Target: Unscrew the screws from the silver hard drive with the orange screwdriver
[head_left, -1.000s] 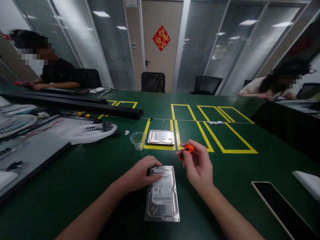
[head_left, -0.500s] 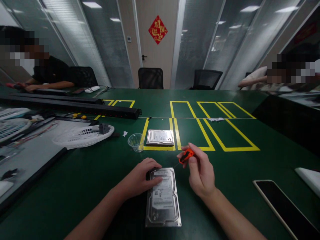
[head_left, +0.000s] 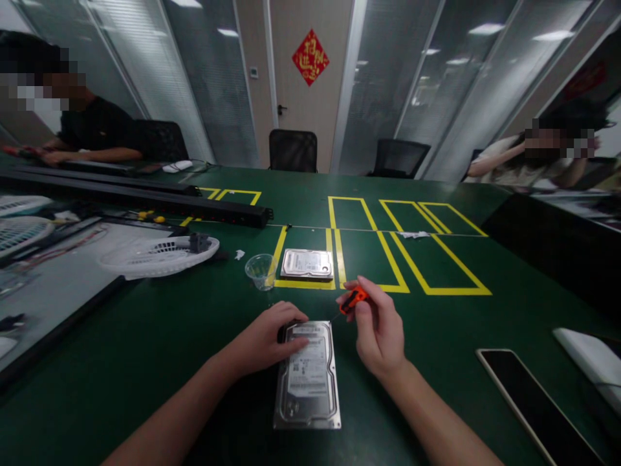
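Worktop (head_left: 446, 349): dark green throughout, patterned with bright yellow tape rectangles (head_left: 456, 291) across the middle. Toward near edge: large rectangular silver metal hard drive (head_left: 308, 375), white label, dark print. Farther from that edge: second rectangular silver metal hard drive (head_left: 306, 264), pale label, black along its near side. Slim screwdriver with rounded plastic handle (head_left: 353, 299): orange-red and black; shaft grey. Round plastic cup (head_left: 261, 272): clear, colourless. Near right corner: flat rectangular phone (head_left: 533, 401), black screen, pale beige rim. Toward left edge: long straight bar (head_left: 213, 210), black, faint red specks; white oval plastic racket-like frame (head_left: 165, 262), dark grey block on top.
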Tool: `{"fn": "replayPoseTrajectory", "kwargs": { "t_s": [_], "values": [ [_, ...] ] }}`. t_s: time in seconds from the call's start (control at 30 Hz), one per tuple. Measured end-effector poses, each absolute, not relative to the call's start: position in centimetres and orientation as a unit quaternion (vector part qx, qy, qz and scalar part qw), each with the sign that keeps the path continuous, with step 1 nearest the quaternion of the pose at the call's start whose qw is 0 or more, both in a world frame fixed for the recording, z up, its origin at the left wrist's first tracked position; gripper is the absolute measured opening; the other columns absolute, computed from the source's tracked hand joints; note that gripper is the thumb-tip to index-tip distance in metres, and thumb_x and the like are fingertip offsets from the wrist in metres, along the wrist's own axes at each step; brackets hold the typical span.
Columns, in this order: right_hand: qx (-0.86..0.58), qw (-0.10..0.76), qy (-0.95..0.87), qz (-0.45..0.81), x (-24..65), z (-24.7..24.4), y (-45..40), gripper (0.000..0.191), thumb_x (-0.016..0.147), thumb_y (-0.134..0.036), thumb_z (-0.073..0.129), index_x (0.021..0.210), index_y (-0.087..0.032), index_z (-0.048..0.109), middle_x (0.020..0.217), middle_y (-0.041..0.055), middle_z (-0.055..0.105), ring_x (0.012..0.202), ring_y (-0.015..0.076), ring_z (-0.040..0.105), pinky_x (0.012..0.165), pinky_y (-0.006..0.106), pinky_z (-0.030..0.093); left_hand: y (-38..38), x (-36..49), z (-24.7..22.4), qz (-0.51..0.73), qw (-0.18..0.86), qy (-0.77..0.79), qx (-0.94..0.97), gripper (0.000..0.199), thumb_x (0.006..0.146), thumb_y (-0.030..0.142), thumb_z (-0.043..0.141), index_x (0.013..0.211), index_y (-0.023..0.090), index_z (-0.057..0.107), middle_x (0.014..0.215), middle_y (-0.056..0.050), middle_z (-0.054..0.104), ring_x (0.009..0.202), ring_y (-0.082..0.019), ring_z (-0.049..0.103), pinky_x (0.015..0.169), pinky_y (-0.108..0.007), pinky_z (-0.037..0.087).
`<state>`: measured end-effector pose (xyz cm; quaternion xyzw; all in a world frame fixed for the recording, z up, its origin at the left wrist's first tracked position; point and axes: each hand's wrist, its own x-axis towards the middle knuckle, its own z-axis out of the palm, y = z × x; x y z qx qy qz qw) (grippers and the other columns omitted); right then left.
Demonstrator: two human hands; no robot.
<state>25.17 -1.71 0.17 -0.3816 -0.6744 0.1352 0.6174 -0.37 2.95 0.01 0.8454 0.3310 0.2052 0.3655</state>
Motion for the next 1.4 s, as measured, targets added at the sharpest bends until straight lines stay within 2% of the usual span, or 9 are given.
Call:
{"fn": "replayPoseTrajectory", "kwargs": {
  "t_s": [0.13, 0.4, 0.6, 0.8, 0.9, 1.0, 1.07, 1.17, 1.4],
  "values": [
    [-0.377, 0.621, -0.669, 0.154, 25.0, 0.3, -1.6, 0.049, 0.110, -0.015, 0.051, 0.156, -0.034, 0.053, 0.136, 0.0117, 0.069, 0.098, 0.0209, 0.078, 0.073, 0.036, 0.067, 3.1, -0.3, 0.0, 0.206, 0.351, 0.327, 0.853, 0.025, 0.098, 0.029, 0.075, 0.123, 0.024, 0.072, 0.120, -0.006, 0.070, 0.110, -0.025, 0.066, 0.095, -0.039, 0.053],
    [-0.404, 0.606, -0.680, 0.088, 25.2, 0.5, -1.3, 0.046, 0.105, -0.021, 0.065, 0.149, -0.034, 0.060, 0.116, 0.0071, 0.070, 0.091, 0.0205, 0.074, 0.075, 0.037, 0.067, 3.2, -0.1, 0.1, 0.201, 0.329, 0.340, 0.858, 0.027, 0.097, 0.034, 0.075, 0.121, 0.024, 0.074, 0.119, -0.007, 0.073, 0.111, -0.027, 0.068, 0.098, -0.042, 0.053],
    [-0.386, 0.624, -0.658, 0.170, 25.0, 1.5, -1.4, 0.037, 0.113, -0.028, 0.050, 0.148, -0.032, 0.059, 0.131, 0.0112, 0.069, 0.092, 0.0202, 0.075, 0.059, 0.031, 0.064, 3.3, -0.1, 0.1, 0.206, 0.321, 0.336, 0.861, 0.029, 0.097, 0.038, 0.075, 0.121, 0.023, 0.074, 0.119, -0.008, 0.074, 0.110, -0.027, 0.069, 0.097, -0.041, 0.055],
    [-0.382, 0.638, -0.650, 0.157, 24.8, 1.5, -1.2, 0.035, 0.111, -0.027, 0.057, 0.145, -0.032, 0.061, 0.116, 0.0076, 0.071, 0.090, 0.0199, 0.078, 0.057, 0.028, 0.063, 3.2, -0.1, 0.1, 0.204, 0.317, 0.338, 0.863, 0.029, 0.097, 0.038, 0.075, 0.122, 0.023, 0.075, 0.119, -0.008, 0.075, 0.110, -0.027, 0.069, 0.097, -0.041, 0.055],
    [-0.393, 0.639, -0.649, 0.130, 24.7, 1.1, -1.1, 0.041, 0.107, -0.027, 0.064, 0.147, -0.034, 0.061, 0.121, 0.0086, 0.070, 0.098, 0.0221, 0.077, 0.061, 0.031, 0.065, 3.3, -0.1, 0.0, 0.201, 0.316, 0.338, 0.864, 0.029, 0.097, 0.039, 0.074, 0.122, 0.023, 0.075, 0.120, -0.008, 0.074, 0.110, -0.027, 0.069, 0.096, -0.041, 0.055],
    [-0.392, 0.625, -0.662, 0.134, 24.6, 0.9, -1.2, 0.041, 0.110, -0.026, 0.059, 0.149, -0.034, 0.060, 0.132, 0.0102, 0.068, 0.102, 0.0228, 0.075, 0.064, 0.033, 0.066, 3.3, -0.1, -0.1, 0.196, 0.312, 0.339, 0.866, 0.029, 0.097, 0.039, 0.074, 0.121, 0.023, 0.075, 0.119, -0.008, 0.075, 0.110, -0.027, 0.070, 0.095, -0.040, 0.055],
    [-0.389, 0.631, -0.657, 0.136, 24.7, 1.0, -1.4, 0.040, 0.114, -0.027, 0.048, 0.151, -0.034, 0.059, 0.137, 0.0110, 0.068, 0.092, 0.0202, 0.074, 0.061, 0.034, 0.065, 3.3, -0.1, -0.1, 0.197, 0.310, 0.337, 0.867, 0.028, 0.097, 0.039, 0.074, 0.121, 0.024, 0.075, 0.119, -0.008, 0.075, 0.110, -0.027, 0.069, 0.096, -0.040, 0.055],
    [-0.382, 0.632, -0.658, 0.150, 24.7, 1.2, -1.5, 0.041, 0.114, -0.027, 0.045, 0.153, -0.033, 0.057, 0.138, 0.0110, 0.069, 0.079, 0.0169, 0.072, 0.058, 0.034, 0.063, 3.3, -0.1, -0.1, 0.197, 0.311, 0.338, 0.866, 0.029, 0.097, 0.040, 0.073, 0.121, 0.024, 0.075, 0.119, -0.008, 0.075, 0.110, -0.027, 0.070, 0.096, -0.041, 0.055],
    [-0.404, 0.661, -0.620, 0.123, 24.5, 1.7, -1.4, 0.027, 0.104, -0.026, 0.069, 0.130, -0.029, 0.064, 0.124, 0.0082, 0.070, 0.098, 0.0221, 0.077, 0.062, 0.031, 0.067, 3.4, -0.1, 0.1, 0.190, 0.311, 0.343, 0.866, 0.030, 0.098, 0.042, 0.073, 0.122, 0.024, 0.075, 0.121, -0.007, 0.075, 0.110, -0.027, 0.069, 0.096, -0.041, 0.055]
  ]
}}
